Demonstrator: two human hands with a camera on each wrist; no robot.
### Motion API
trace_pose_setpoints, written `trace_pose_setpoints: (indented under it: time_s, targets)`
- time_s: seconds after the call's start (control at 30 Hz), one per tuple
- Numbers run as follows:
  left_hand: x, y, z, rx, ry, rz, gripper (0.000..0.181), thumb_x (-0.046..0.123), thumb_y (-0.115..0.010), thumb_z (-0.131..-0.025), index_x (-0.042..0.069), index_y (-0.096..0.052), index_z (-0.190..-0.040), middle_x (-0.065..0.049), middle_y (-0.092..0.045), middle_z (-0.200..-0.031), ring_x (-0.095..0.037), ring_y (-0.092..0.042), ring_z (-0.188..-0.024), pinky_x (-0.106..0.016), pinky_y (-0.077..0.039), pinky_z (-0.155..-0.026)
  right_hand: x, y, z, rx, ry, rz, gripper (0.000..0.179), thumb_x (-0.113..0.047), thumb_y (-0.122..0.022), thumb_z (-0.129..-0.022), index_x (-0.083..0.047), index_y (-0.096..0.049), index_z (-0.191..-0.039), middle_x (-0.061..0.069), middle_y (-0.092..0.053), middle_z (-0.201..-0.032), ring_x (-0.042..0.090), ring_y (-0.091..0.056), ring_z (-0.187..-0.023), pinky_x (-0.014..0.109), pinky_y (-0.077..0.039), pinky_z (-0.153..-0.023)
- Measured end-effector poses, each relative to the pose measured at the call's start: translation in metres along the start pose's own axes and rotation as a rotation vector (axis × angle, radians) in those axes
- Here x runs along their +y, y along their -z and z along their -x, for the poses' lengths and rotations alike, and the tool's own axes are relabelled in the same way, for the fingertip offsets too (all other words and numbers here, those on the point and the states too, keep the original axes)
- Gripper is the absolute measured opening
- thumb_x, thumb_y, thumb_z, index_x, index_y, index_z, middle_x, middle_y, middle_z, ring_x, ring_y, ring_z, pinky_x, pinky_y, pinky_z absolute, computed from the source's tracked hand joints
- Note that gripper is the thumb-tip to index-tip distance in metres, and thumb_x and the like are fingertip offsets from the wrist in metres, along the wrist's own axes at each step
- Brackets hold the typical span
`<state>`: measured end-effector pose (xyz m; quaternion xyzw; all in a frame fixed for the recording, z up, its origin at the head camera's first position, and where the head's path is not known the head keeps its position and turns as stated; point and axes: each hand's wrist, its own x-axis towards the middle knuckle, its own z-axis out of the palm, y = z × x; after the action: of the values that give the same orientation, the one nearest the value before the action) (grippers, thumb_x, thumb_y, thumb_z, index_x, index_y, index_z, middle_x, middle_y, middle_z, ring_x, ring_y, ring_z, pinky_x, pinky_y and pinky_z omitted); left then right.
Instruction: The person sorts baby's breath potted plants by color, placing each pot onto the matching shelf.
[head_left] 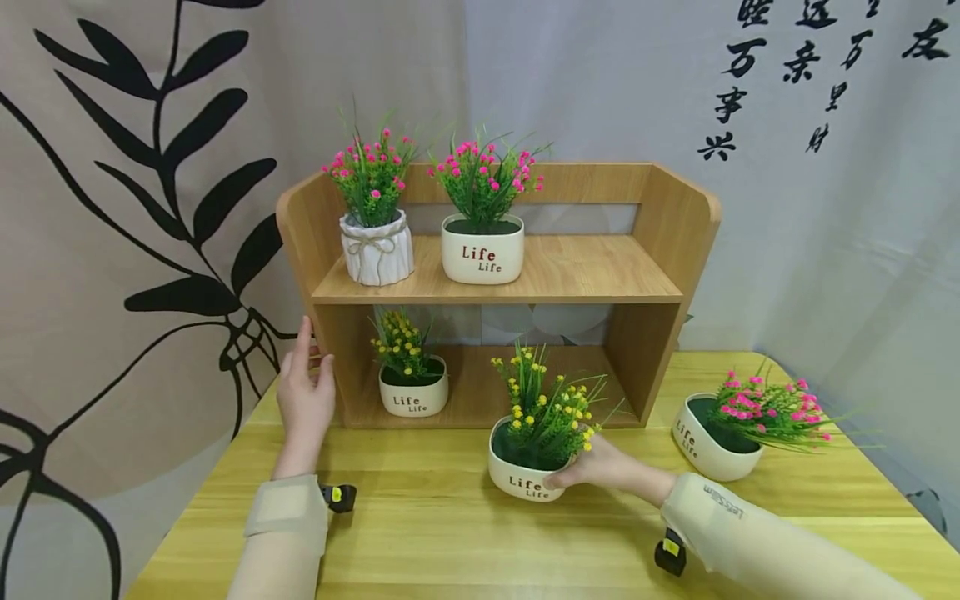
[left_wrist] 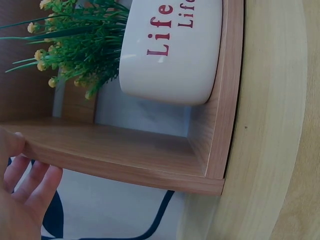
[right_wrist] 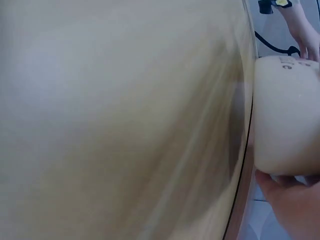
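Note:
At the shelf's left side, my left hand (head_left: 306, 400) holds the side panel of the wooden shelf (head_left: 585, 267). In the left wrist view its thumb lies at the panel's front edge and its fingers (left_wrist: 47, 185) touch the outer face. My right hand (head_left: 592, 465) grips the right side of a white "Life" flowerpot (head_left: 510, 473) with yellow flowers, in front of the lower shelf. That pot (right_wrist: 287, 115) fills the right edge of the right wrist view. A smaller yellow-flowered pot (head_left: 412, 397) stands on the lower level at left.
On the upper level stand a white ribbed pot (head_left: 377, 254) tied with twine and an oval "Life" pot (head_left: 482, 260), both with pink flowers. Another pink-flowered pot (head_left: 716, 450) leans on the table (head_left: 420, 533) at right. A printed curtain (head_left: 600, 92) hangs behind.

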<state>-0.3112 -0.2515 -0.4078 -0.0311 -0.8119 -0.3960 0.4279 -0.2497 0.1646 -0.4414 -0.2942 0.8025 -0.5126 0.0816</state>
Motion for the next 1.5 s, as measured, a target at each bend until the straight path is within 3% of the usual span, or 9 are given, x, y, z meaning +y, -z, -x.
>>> trace_pose_setpoints:
  time_s: [0.37,0.77,1.0,1.23,1.5]
  targets:
    - [0.000,0.002,-0.001,0.004,-0.008,0.004,0.069,0.000,-0.058,-0.095,0.029,-0.033,-0.152,-0.026,-0.054,-0.109,-0.039,-0.059,-0.095,-0.043,-0.048,-0.069,0.007,0.010,-0.037,-0.075,-0.066,0.040,0.077,-0.014,-0.086,-0.071,-0.003,-0.048,-0.137,0.012,-0.054,-0.132,0.029,-0.050,-0.122,0.051,-0.037,-0.103]
    - [0.001,0.001,-0.001,0.015,-0.035,0.013,0.070,-0.001,-0.060,-0.094,0.027,-0.034,-0.152,-0.027,-0.055,-0.106,-0.040,-0.060,-0.094,-0.045,-0.049,-0.069,0.015,0.023,-0.066,-0.070,-0.121,0.007,0.078,-0.018,-0.085,-0.074,-0.007,-0.045,-0.140,0.009,-0.055,-0.132,0.026,-0.052,-0.121,0.048,-0.038,-0.103]
    - [0.001,0.001,0.000,0.013,-0.036,0.003,0.070,-0.001,-0.059,-0.094,0.028,-0.034,-0.152,-0.027,-0.055,-0.106,-0.039,-0.060,-0.094,-0.042,-0.048,-0.068,0.020,0.025,-0.077,-0.085,-0.172,0.022,0.081,-0.023,-0.084,-0.074,-0.014,-0.043,-0.143,0.004,-0.053,-0.136,0.022,-0.048,-0.125,0.047,-0.035,-0.106]
    - [0.001,0.001,0.000,0.005,-0.028,0.004,0.070,-0.001,-0.059,-0.094,0.028,-0.033,-0.152,-0.027,-0.055,-0.108,-0.039,-0.060,-0.095,-0.044,-0.049,-0.068,0.025,0.027,-0.088,-0.111,-0.190,0.015,0.075,-0.020,-0.083,-0.077,-0.013,-0.045,-0.142,0.005,-0.057,-0.131,0.024,-0.052,-0.121,0.048,-0.038,-0.104]
    - [-0.001,0.001,-0.001,0.002,-0.041,0.013,0.069,-0.001,-0.059,-0.094,0.027,-0.034,-0.152,-0.028,-0.055,-0.109,-0.039,-0.060,-0.094,-0.043,-0.049,-0.068,0.027,0.038,-0.098,-0.093,-0.244,0.020,0.084,-0.025,-0.083,-0.075,-0.012,-0.039,-0.146,0.006,-0.053,-0.136,0.026,-0.048,-0.126,0.048,-0.034,-0.107]
